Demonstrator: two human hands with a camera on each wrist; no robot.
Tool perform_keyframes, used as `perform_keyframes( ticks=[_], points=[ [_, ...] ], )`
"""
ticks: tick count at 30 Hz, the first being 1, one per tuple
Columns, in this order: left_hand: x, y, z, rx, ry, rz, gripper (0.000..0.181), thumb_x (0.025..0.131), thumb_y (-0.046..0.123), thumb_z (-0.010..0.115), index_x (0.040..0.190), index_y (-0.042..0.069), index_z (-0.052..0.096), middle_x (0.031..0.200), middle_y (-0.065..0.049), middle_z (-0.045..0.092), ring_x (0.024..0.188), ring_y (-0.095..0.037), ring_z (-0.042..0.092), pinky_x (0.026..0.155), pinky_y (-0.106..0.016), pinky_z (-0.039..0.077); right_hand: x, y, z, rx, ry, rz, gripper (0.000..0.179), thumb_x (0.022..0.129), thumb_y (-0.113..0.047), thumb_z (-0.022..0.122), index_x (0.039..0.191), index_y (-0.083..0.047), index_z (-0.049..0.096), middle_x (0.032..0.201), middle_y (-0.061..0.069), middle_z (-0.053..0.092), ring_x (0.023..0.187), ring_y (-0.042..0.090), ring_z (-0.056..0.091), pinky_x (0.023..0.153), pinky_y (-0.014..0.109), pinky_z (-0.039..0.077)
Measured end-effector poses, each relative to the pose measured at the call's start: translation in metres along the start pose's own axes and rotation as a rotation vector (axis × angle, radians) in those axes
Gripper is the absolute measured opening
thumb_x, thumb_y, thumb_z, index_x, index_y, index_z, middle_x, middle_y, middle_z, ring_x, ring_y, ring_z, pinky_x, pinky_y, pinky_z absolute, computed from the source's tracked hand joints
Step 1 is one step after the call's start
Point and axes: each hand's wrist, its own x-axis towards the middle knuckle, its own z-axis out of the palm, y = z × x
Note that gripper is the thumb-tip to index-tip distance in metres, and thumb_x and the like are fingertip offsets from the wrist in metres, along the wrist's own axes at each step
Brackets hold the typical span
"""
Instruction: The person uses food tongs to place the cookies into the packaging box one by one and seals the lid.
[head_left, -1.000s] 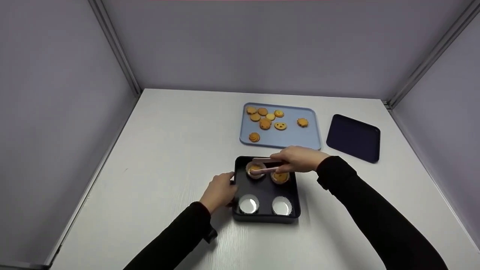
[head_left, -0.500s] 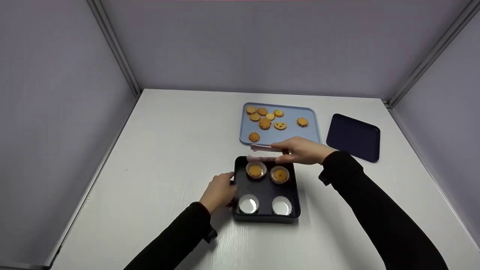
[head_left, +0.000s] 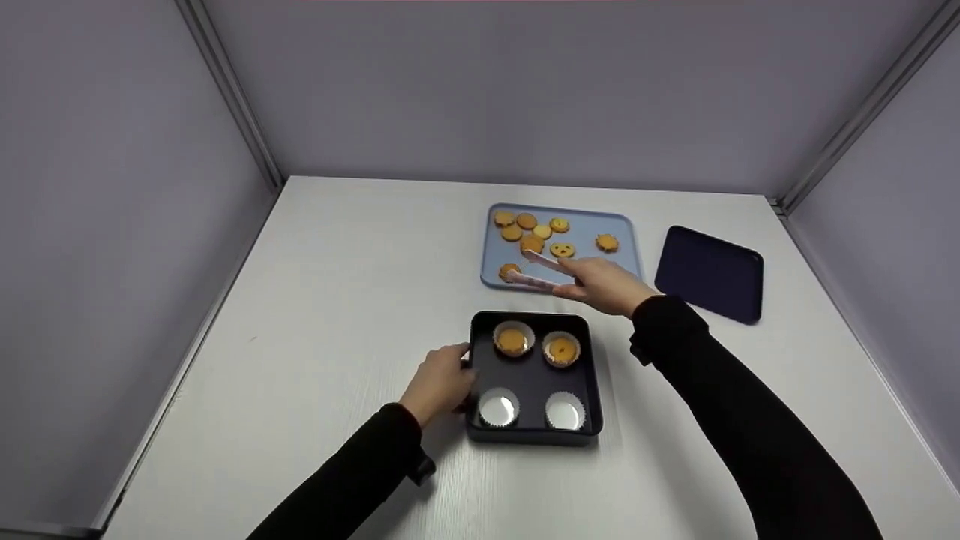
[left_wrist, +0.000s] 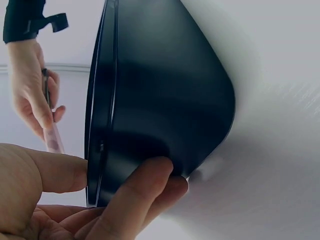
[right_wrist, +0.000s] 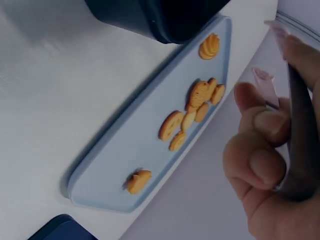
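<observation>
My left hand (head_left: pixel 439 382) grips the left side of a dark rectangular baking pan (head_left: pixel 531 436), with the thumb by the rim and the fingers against the outer wall (left_wrist: pixel 165 100) in the left wrist view. Two paper cups at the pan's far end each hold a cookie (head_left: pixel 513 342); two shiny cups (head_left: pixel 499 409) at the near end have nothing in them. Over the front edge of a light blue tray (head_left: pixel 600 274), my right hand (head_left: pixel 604 285) holds tongs (head_left: pixel 535 282) with pink tips. The tips stand apart, overlapping a swirled cookie (head_left: pixel 508 270) in the head view.
Several cookies (head_left: pixel 562 250) lie on the blue tray, most of them grouped at its left, with one scalloped cookie (head_left: pixel 607 242) at the right. A dark navy tray (head_left: pixel 711 274) lies right of it. Grey panels (head_left: pixel 480 90) border the white table (head_left: pixel 360 300).
My right hand has moved the tongs from the far left cup in the pan, away from me to the blue tray, and their tips have spread. A cookie stays in that cup. My left hand keeps its place.
</observation>
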Motion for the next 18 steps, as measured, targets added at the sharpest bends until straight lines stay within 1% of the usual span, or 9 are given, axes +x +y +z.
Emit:
perform_keyframes(
  ticks=[3,5,6,8,10,13,18],
  points=[
    [0.0,0.0,0.0,-0.005,-0.006,-0.015,0.049,0.095,0.009,0.062,0.142,-0.003,0.057,0.127,-0.024,0.068,0.1,-0.029,0.067,0.09,-0.045,0.056,0.004,0.003,0.005,0.009,0.039,0.034,0.057,0.103,-0.034,0.062,0.149,-0.002,0.05,0.09,0.012,0.067,0.08,0.027,0.061,0.077,0.045,0.048],
    [-0.001,0.0,0.0,-0.011,-0.011,-0.023,0.05,0.095,0.008,0.062,0.143,-0.003,0.056,0.129,-0.023,0.067,0.101,-0.029,0.067,0.091,-0.044,0.055,0.007,0.003,0.008,0.022,0.06,0.055,0.051,0.102,-0.034,0.063,0.144,-0.005,0.056,0.087,0.012,0.067,0.076,0.027,0.061,0.073,0.044,0.047],
    [-0.001,0.0,0.0,-0.012,-0.013,-0.028,0.05,0.095,0.008,0.062,0.143,-0.003,0.056,0.129,-0.023,0.066,0.101,-0.028,0.066,0.092,-0.044,0.055,0.008,0.003,0.009,0.024,0.066,0.064,0.051,0.102,-0.034,0.063,0.144,-0.005,0.056,0.089,0.013,0.068,0.077,0.028,0.063,0.073,0.044,0.048],
    [-0.001,-0.001,0.001,-0.015,-0.017,-0.034,0.051,0.095,0.008,0.062,0.144,-0.003,0.055,0.132,-0.024,0.065,0.102,-0.028,0.066,0.093,-0.045,0.054,0.011,0.003,0.011,0.021,0.07,0.081,0.052,0.102,-0.034,0.063,0.145,-0.005,0.055,0.102,0.019,0.072,0.089,0.034,0.068,0.08,0.048,0.051],
    [-0.001,-0.001,0.0,-0.014,-0.016,-0.031,0.05,0.095,0.009,0.062,0.143,-0.003,0.056,0.131,-0.024,0.065,0.102,-0.03,0.067,0.092,-0.045,0.055,0.014,0.002,0.013,0.009,0.06,0.096,0.053,0.102,-0.035,0.063,0.145,-0.004,0.055,0.114,0.023,0.07,0.101,0.039,0.067,0.089,0.053,0.052],
    [-0.001,-0.001,0.0,-0.008,-0.011,-0.023,0.049,0.095,0.009,0.062,0.143,-0.003,0.056,0.131,-0.024,0.065,0.103,-0.031,0.067,0.093,-0.045,0.055,0.02,0.001,0.016,-0.017,0.039,0.111,0.053,0.102,-0.035,0.062,0.143,-0.002,0.055,0.126,0.026,0.066,0.113,0.044,0.064,0.098,0.056,0.049],
    [-0.001,0.0,0.002,-0.009,-0.01,-0.015,0.049,0.095,0.009,0.062,0.143,-0.003,0.056,0.13,-0.025,0.066,0.103,-0.031,0.067,0.094,-0.046,0.055,0.027,-0.001,0.022,-0.049,0.014,0.134,0.046,0.103,-0.035,0.061,0.132,0.001,0.061,0.12,0.025,0.068,0.107,0.043,0.066,0.092,0.055,0.052]
  ],
)
